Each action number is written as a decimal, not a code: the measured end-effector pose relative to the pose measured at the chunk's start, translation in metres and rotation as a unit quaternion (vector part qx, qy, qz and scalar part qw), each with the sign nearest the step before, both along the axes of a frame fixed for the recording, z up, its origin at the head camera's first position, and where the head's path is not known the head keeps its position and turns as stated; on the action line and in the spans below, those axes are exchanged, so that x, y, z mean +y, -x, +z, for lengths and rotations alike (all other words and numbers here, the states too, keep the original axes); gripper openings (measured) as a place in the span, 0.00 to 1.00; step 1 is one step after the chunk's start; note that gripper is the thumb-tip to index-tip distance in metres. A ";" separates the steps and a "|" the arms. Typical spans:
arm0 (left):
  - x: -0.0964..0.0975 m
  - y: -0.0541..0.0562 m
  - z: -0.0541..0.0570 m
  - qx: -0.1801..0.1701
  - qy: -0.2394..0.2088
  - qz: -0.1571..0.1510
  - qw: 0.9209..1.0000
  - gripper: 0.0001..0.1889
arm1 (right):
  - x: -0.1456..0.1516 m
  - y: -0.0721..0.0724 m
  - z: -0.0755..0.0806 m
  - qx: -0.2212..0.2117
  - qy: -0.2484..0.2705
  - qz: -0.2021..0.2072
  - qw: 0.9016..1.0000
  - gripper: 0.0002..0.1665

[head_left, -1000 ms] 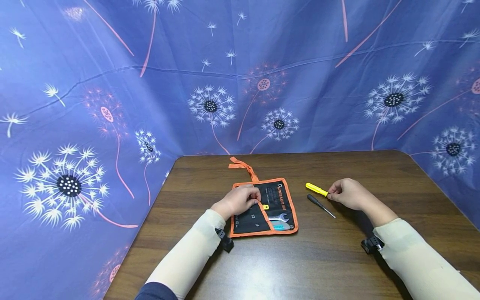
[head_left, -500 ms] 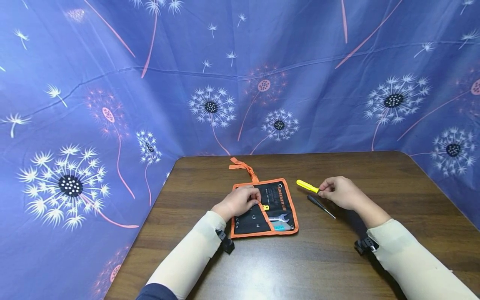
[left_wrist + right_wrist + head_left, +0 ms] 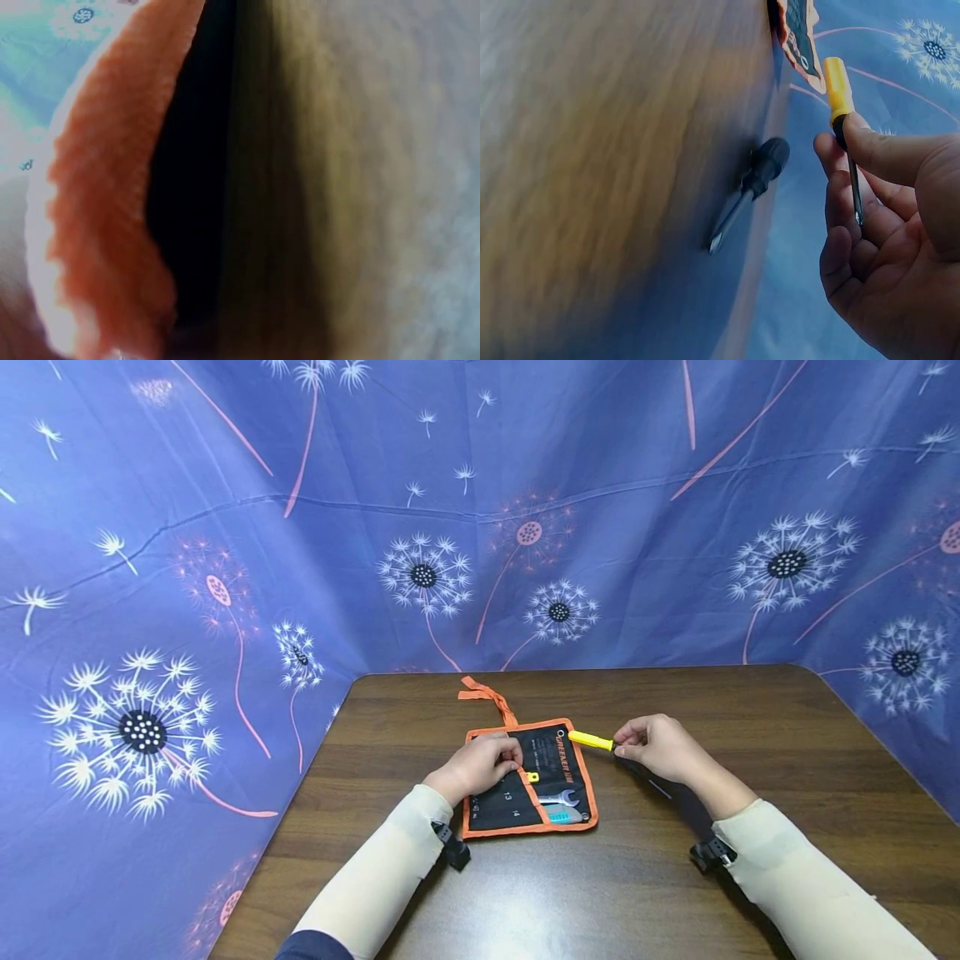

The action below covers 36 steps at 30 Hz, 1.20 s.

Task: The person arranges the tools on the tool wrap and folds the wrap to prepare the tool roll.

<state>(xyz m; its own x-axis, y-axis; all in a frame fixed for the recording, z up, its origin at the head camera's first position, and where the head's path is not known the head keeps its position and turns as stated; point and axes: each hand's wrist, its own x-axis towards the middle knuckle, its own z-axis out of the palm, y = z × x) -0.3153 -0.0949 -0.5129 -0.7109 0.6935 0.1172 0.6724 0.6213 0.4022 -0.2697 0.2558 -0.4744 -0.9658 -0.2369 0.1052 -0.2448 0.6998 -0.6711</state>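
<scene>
The left hand (image 3: 480,764) pinches the pouch (image 3: 542,753) at its pocket (image 3: 491,812); the right hand (image 3: 658,747) pinches the yellow screwdriver (image 3: 591,741) below its handle, by the pouch's right edge. Likely stowing: next calls for aligning it with the pocket.

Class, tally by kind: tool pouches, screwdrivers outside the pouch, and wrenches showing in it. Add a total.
Tool pouch: 1
Screwdrivers outside it: 2 (yellow-handled screwdriver, black-handled screwdriver)
Wrench showing in it: 1
Total: 4
</scene>
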 end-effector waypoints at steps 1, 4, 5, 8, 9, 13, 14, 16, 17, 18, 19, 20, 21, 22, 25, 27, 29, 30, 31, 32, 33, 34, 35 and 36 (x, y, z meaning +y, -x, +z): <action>0.000 0.000 0.000 0.001 -0.001 0.000 1.000 0.04 | -0.002 0.001 0.000 0.001 0.000 -0.001 1.000 0.05; 0.000 -0.001 0.000 0.000 -0.002 0.001 1.000 0.04 | -0.007 0.002 0.000 0.001 -0.001 -0.007 1.000 0.06; 0.000 -0.001 0.000 -0.001 -0.002 0.002 1.000 0.04 | -0.008 0.003 0.000 0.000 -0.002 -0.007 1.000 0.06; 0.001 -0.002 0.001 -0.003 -0.002 0.004 1.000 0.04 | -0.013 0.004 0.001 -0.005 -0.004 -0.008 1.000 0.05; 0.001 -0.002 0.001 -0.003 -0.002 0.006 1.000 0.04 | -0.015 0.005 0.001 -0.008 -0.004 -0.007 1.000 0.05; 0.002 -0.003 0.001 0.001 -0.002 0.008 1.000 0.04 | -0.021 0.006 0.000 -0.015 -0.003 -0.001 1.000 0.05; 0.002 -0.003 0.001 0.001 -0.003 0.008 1.000 0.04 | -0.022 0.006 0.000 -0.016 -0.002 0.001 1.000 0.04; 0.002 -0.003 0.001 0.002 -0.003 0.008 1.000 0.04 | -0.026 0.007 0.000 -0.018 -0.001 0.006 1.000 0.04; 0.002 -0.004 0.002 0.003 -0.003 0.008 1.000 0.04 | -0.027 0.007 0.000 -0.019 0.000 0.009 1.000 0.04; 0.002 -0.004 0.002 0.003 -0.003 0.007 1.000 0.04 | -0.029 0.007 0.000 -0.020 0.001 0.012 1.000 0.03; 0.002 -0.004 0.002 0.003 -0.002 0.007 1.000 0.03 | -0.030 0.007 0.000 -0.021 0.001 0.015 1.000 0.03; 0.002 -0.004 0.002 0.003 -0.001 0.006 1.000 0.03 | -0.032 0.008 0.001 -0.022 0.001 0.018 1.000 0.03; 0.002 -0.004 0.002 0.002 0.001 0.006 1.000 0.03 | -0.033 0.008 0.001 -0.024 0.000 0.020 1.000 0.03; 0.003 -0.004 0.003 0.001 0.002 0.006 1.000 0.03 | -0.035 0.008 0.001 -0.024 -0.002 0.022 0.999 0.03; 0.003 -0.005 0.003 -0.002 0.008 0.008 1.000 0.03 | -0.038 0.009 0.000 -0.024 -0.006 0.030 0.999 0.02; 0.003 -0.005 0.003 -0.002 0.013 0.009 1.000 0.03 | -0.040 0.010 0.000 -0.022 -0.009 0.033 0.999 0.02; 0.004 -0.005 0.003 0.000 0.017 0.011 1.000 0.03 | -0.042 0.010 0.000 -0.021 -0.011 0.037 0.999 0.02; 0.004 -0.005 0.003 0.000 0.018 0.011 1.000 0.03 | -0.043 0.010 0.000 -0.020 -0.013 0.037 0.999 0.03; 0.004 -0.005 0.003 0.000 0.019 0.011 1.000 0.03 | -0.044 0.010 0.000 -0.019 -0.014 0.036 0.999 0.03; 0.004 -0.005 0.003 0.001 0.021 0.012 1.000 0.03 | -0.045 0.010 0.000 -0.019 -0.014 0.035 0.999 0.03; 0.004 -0.005 0.003 0.002 0.021 0.012 1.000 0.03 | -0.046 0.010 0.000 -0.018 -0.015 0.036 0.999 0.03; 0.005 -0.005 0.004 0.002 0.022 0.013 1.000 0.03 | -0.047 0.011 -0.001 -0.016 -0.016 0.036 0.999 0.03; 0.005 -0.005 0.004 0.002 0.023 0.014 1.000 0.02 | -0.047 0.011 -0.001 -0.015 -0.016 0.035 0.999 0.03; 0.005 -0.005 0.004 0.001 0.023 0.016 1.000 0.02 | -0.048 0.012 0.000 -0.016 -0.016 0.035 0.999 0.03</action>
